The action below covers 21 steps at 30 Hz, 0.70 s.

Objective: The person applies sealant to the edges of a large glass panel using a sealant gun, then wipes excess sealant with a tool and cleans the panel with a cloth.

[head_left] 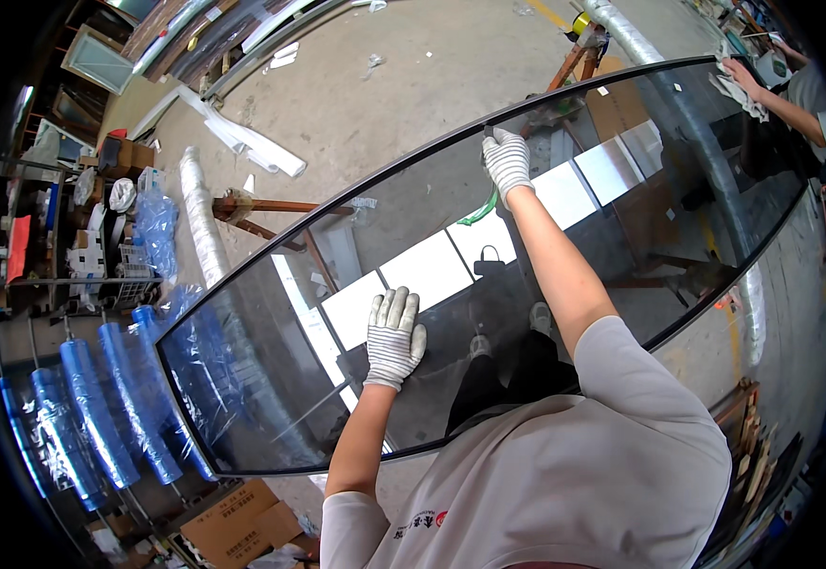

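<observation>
A long dark-framed glass pane [413, 379] spans the view in front of me, mirroring bright overhead panels. My left hand [395, 337], in a white-and-grey striped work glove, lies flat on the glass left of centre with its fingers stretched out. My right hand [508, 163], gloved the same way, reaches to the pane's far edge. Its fingers are curled closed, and a small dark piece shows at their tips; what it is I cannot make out. Close below that hand a curved green strip [479, 211] shows.
Plastic-wrapped bars [202, 213] and brown trestles [275, 205] stand under the pane. At the right end a co-worker's hand [741, 76] holds a white cloth [737, 95] at the corner. Blue film-wrapped rolls [95, 412] and a cardboard box [237, 526] are at left.
</observation>
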Each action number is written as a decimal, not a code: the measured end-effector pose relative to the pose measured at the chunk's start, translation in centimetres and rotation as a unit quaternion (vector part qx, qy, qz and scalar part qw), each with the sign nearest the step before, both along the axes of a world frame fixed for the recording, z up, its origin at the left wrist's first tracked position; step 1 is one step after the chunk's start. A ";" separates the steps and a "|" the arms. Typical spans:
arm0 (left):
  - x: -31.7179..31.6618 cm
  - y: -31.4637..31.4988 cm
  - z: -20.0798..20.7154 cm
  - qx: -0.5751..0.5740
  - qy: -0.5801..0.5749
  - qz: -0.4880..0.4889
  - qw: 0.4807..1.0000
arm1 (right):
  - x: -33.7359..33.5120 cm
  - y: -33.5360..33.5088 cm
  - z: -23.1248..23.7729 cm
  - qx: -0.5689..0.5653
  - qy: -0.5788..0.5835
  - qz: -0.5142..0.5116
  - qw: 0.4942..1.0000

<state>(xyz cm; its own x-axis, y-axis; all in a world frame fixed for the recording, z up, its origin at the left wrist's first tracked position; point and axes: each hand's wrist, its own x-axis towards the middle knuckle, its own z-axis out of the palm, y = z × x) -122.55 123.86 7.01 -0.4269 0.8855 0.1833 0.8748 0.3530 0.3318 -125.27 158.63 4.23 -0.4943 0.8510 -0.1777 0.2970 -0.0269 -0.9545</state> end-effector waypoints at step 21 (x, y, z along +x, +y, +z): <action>0.1 0.0 0.0 0.011 0.010 -0.007 1.000 | -0.6 -2.4 -1.7 0.202 -0.042 0.016 0.978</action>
<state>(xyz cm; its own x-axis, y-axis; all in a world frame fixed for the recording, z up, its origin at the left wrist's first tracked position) -122.43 123.87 7.02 -0.4103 0.8871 0.2116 0.8860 0.3328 0.3229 -125.89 156.27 2.52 -0.5198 0.8444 0.1297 0.3689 0.3588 -0.8574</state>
